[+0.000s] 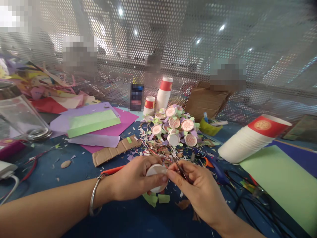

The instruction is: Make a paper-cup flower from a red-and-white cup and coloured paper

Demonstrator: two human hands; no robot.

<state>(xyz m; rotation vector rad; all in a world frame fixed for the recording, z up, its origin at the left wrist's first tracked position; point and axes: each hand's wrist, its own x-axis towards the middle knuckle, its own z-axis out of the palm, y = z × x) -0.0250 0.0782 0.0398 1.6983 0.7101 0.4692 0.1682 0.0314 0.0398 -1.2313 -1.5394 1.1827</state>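
The left hand (pixel 138 177) is closed around a small, round, white paper piece (pixel 154 170) at the near middle of the dark blue table (pixel 119 218), its thumb laid across the face. The right hand (pixel 198 190) grips a slim, dark metal tool (pixel 180 169), its thumb meeting the piece's right edge. Whether the tool is tweezers or scissors is hard to say, as the fingers cover much of it.

The step in hand looks like fine work at that right edge, and it calls for steadiness more than force. Thin paper probably dents easily, so the left thumb should press just enough to stop the piece turning, without buckling it. Having the two hands this close together should help steady both. The tool is best angled away from the left thumb, whose tip lies right beside the work.

Small, cut, light green paper scraps (pixel 163 198) lie at the near side of the piece, where a careless wrist could scatter them. The silver metal bangle (pixel 92 196) on the left wrist might catch on things, so small finger movements seem safer than sweeps. On the far side, the heap of round white pieces with green and purple paper petals (pixel 174 123) deserves room too.
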